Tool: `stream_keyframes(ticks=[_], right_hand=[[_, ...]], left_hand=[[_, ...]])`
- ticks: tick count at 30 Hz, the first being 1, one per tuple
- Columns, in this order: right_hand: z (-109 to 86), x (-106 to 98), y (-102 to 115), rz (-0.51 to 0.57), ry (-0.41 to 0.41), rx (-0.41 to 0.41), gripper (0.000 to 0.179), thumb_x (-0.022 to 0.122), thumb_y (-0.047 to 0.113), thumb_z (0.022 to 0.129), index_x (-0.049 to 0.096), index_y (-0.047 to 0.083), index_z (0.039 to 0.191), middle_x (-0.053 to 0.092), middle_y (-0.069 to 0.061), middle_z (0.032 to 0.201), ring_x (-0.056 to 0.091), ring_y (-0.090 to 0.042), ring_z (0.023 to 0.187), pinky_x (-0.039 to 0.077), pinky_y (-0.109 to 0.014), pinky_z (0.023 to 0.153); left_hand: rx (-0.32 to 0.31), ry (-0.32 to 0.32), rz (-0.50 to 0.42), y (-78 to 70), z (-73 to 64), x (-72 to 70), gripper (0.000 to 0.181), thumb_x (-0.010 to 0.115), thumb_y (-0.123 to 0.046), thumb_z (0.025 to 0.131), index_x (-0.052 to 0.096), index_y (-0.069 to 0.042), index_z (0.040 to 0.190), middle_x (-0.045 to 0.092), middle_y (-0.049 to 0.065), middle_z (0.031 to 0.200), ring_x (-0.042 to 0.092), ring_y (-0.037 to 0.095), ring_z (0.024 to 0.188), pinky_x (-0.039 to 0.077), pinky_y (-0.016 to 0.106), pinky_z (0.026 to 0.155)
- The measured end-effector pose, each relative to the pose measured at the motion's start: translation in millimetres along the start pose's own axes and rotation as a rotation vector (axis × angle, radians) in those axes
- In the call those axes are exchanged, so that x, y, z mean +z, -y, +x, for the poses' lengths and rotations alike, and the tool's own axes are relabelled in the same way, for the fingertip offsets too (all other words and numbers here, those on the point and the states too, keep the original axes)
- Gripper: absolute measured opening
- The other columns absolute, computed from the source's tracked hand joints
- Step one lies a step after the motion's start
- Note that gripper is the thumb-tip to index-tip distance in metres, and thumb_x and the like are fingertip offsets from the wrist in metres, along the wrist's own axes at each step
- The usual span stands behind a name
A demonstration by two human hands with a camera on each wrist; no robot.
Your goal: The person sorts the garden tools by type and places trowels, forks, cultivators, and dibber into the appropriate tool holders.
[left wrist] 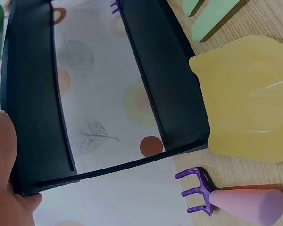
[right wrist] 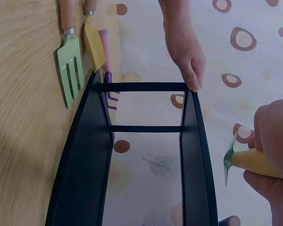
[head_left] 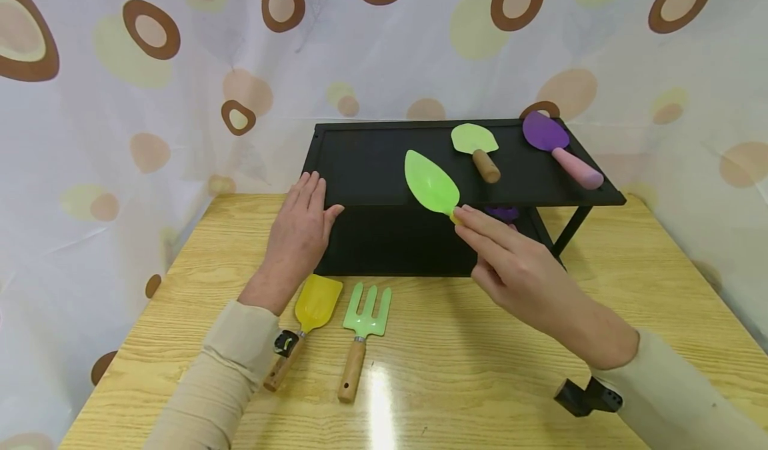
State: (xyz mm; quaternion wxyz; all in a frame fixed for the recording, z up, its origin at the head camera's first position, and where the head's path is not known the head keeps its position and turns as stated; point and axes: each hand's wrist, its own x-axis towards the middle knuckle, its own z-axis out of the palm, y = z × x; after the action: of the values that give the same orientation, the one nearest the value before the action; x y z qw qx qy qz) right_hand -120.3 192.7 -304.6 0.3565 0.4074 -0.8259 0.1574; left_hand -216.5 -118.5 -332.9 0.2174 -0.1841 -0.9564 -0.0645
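Note:
My right hand (head_left: pixel 522 273) grips the yellow handle (right wrist: pixel 254 161) of a hand trowel with a pointed bright green blade (head_left: pixel 431 182). The trowel is held up before the top board of a black two-tier rack (head_left: pixel 372 163), its blade overlapping the board in the head view. My left hand (head_left: pixel 298 227) rests with straight fingers on the top board's left front corner, thumb along the front edge. On the top board, towards the right, lie a pale green shovel (head_left: pixel 474 138) with a wooden handle and a purple scoop (head_left: pixel 545 131) with a pink handle.
A yellow shovel (head_left: pixel 318 302) and a green three-pronged fork (head_left: pixel 367 313), both wooden-handled, lie before the rack on the wooden table (head_left: pixel 480 383). A purple rake (left wrist: pixel 205 193) with a pink handle lies by its left end. Something purple (head_left: pixel 503 213) shows on the lower board.

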Motion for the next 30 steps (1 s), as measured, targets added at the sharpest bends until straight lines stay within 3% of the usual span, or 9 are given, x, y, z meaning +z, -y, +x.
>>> stream_keyframes(ticks=[3,7,11,14,19,30], right_hand=[[6.4,2,-1,-0.019,0.017,0.007,0.045,0.059,-0.009,0.079,0.063,-0.011,0.123,0.061,-0.021,0.136,0.061,-0.034,0.124,0.060,-0.035,0.080],[14.8,5,-3,-0.031,0.050,0.034,0.045,0.063,-0.012,0.078,0.063,-0.012,0.123,0.061,-0.022,0.135,0.061,-0.034,0.124,0.061,-0.038,0.081],[23.4,10,-5,-0.038,0.077,0.058,0.043,0.064,-0.012,0.079,0.063,-0.012,0.122,0.061,-0.024,0.135,0.060,-0.035,0.125,0.058,-0.030,0.066],[29.8,13,-8,-0.037,0.108,0.090,0.042,0.064,-0.011,0.081,0.063,-0.012,0.123,0.060,-0.023,0.136,0.059,-0.034,0.127,0.056,-0.028,0.064],[41.0,21,-13,-0.032,0.149,0.125,0.039,0.062,-0.007,0.085,0.063,-0.011,0.124,0.059,-0.023,0.137,0.056,-0.034,0.130,0.061,-0.035,0.080],[63.6,33,-21,-0.035,0.227,0.204,0.038,0.060,-0.002,0.090,0.060,-0.012,0.127,0.056,-0.025,0.139,0.053,-0.035,0.133,0.052,-0.044,0.102]], left_hand=[[0.000,-0.006,-0.002,-0.1,0.1,0.0,0.063,0.041,-0.040,0.106,0.036,0.005,0.150,0.036,0.020,0.158,0.029,0.031,0.150,0.023,0.040,0.125],[0.004,-0.010,0.001,-0.1,0.0,-0.2,0.063,0.040,-0.041,0.106,0.036,0.005,0.150,0.036,0.020,0.158,0.029,0.031,0.150,0.023,0.040,0.125],[0.006,-0.012,0.003,0.1,-0.1,-0.2,0.063,0.040,-0.040,0.106,0.036,0.005,0.150,0.036,0.020,0.158,0.030,0.031,0.150,0.023,0.040,0.125],[0.006,-0.012,0.005,0.1,0.1,-0.3,0.063,0.040,-0.040,0.106,0.036,0.006,0.150,0.037,0.020,0.157,0.030,0.031,0.150,0.023,0.040,0.125],[0.007,-0.010,0.009,-0.3,0.7,-0.2,0.063,0.040,-0.040,0.106,0.036,0.005,0.150,0.038,0.020,0.157,0.031,0.031,0.150,0.023,0.040,0.125],[0.009,-0.017,0.011,-0.8,0.1,-0.1,0.062,0.041,-0.039,0.106,0.037,0.005,0.149,0.038,0.020,0.157,0.032,0.032,0.149,0.023,0.040,0.125]])
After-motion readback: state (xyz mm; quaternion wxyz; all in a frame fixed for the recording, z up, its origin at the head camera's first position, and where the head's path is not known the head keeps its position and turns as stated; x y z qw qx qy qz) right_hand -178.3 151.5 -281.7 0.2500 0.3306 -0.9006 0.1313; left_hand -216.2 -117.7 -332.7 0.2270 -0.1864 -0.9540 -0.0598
